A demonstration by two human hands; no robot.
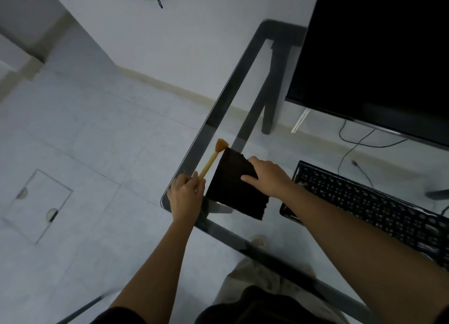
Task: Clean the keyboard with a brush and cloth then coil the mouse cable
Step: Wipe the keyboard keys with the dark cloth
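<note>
A small brush (213, 156) with a yellow handle and orange fan bristles lies along the left edge of the glass desk (245, 229). My left hand (185, 195) pinches the near end of its handle. Right beside it a dark folded cloth (233, 190) lies flat on the glass. My right hand (264, 175) grips the cloth's right edge, thumb on top. The black keyboard (379, 202) sits to the right, partly crossed by my right forearm. No mouse is in view.
A large dark monitor (379, 56) stands at the back right. Black cables (352, 148) show on the floor through the glass. The desk's dark frame and leg (269, 92) run under the top. Tiled floor lies to the left.
</note>
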